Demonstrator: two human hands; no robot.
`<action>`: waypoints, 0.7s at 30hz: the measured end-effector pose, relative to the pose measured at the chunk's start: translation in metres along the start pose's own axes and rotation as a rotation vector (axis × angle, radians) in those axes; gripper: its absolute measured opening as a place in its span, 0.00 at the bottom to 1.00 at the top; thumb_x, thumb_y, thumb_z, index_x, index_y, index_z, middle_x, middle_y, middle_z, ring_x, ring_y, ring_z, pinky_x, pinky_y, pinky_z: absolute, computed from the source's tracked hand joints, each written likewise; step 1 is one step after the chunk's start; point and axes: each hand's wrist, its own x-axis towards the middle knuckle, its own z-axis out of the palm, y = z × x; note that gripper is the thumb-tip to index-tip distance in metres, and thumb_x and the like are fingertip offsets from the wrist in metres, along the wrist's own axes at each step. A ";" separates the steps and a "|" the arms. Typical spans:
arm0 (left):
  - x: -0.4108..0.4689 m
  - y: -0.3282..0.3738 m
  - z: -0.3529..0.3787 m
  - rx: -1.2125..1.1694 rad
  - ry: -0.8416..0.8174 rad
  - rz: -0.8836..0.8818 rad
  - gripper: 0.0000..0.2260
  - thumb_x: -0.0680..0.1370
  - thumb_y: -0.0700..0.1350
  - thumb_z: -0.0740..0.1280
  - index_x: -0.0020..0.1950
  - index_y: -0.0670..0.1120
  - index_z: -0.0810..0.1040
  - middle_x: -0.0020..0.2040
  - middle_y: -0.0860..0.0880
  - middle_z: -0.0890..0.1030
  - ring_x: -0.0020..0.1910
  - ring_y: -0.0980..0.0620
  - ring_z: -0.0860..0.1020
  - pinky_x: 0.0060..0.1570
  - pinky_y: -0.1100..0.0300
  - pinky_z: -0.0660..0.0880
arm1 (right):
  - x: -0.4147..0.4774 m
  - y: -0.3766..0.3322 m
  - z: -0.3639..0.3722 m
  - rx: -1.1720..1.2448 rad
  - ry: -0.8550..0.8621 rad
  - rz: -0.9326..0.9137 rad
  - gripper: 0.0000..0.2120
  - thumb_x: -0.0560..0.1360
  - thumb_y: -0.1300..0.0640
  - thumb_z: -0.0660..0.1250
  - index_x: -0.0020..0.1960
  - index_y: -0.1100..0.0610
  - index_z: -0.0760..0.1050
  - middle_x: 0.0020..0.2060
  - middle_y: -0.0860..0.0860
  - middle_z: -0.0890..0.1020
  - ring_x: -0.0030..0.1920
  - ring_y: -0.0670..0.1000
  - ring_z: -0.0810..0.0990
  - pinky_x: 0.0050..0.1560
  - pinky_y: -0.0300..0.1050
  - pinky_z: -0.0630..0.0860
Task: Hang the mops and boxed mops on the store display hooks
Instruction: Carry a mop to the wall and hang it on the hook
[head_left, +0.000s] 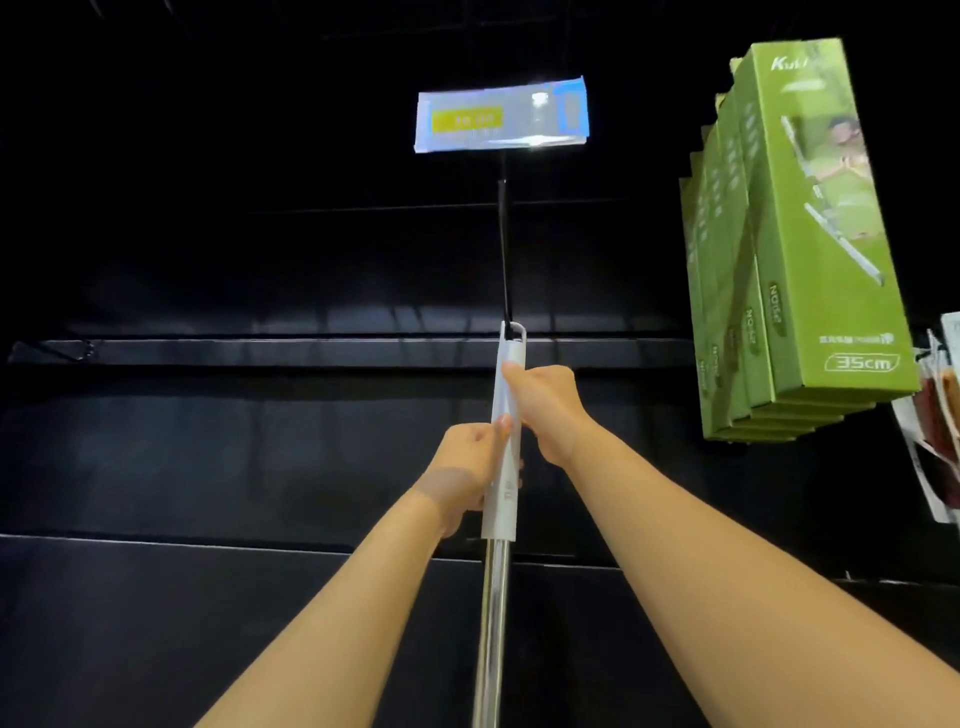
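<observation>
Left hand (465, 470): grips white sleeve (500, 512) of mop handle (493, 613), low on it. Right hand (545, 402): wraps same sleeve close above, nearer the top end. Long axis of handle: near upright, runs up and away from both hands. Hanging loop (514, 332): sits just past right hand, meets black display hook (503, 244); looks threaded, not certain. Price tag (501, 115): tops the hook. Boxed mops (826, 223): hang well apart, to the right.
</observation>
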 end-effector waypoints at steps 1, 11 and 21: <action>0.005 -0.004 0.001 0.000 -0.005 -0.007 0.18 0.84 0.54 0.55 0.56 0.43 0.79 0.46 0.45 0.81 0.46 0.48 0.81 0.46 0.54 0.78 | 0.005 0.005 0.002 -0.011 0.004 0.006 0.16 0.78 0.54 0.63 0.53 0.68 0.77 0.43 0.58 0.79 0.39 0.52 0.76 0.42 0.47 0.78; 0.043 -0.037 0.014 -0.043 0.005 -0.067 0.16 0.83 0.54 0.57 0.60 0.46 0.76 0.51 0.44 0.82 0.49 0.47 0.81 0.48 0.53 0.78 | 0.043 0.044 0.009 0.007 0.035 -0.004 0.14 0.79 0.55 0.64 0.57 0.66 0.76 0.42 0.53 0.79 0.36 0.48 0.76 0.35 0.41 0.73; 0.065 -0.062 0.026 -0.143 0.015 -0.090 0.12 0.83 0.53 0.58 0.59 0.48 0.75 0.53 0.43 0.82 0.52 0.46 0.81 0.55 0.48 0.78 | 0.068 0.070 0.013 -0.046 0.038 -0.026 0.16 0.79 0.50 0.65 0.56 0.62 0.75 0.53 0.57 0.79 0.40 0.49 0.78 0.31 0.40 0.71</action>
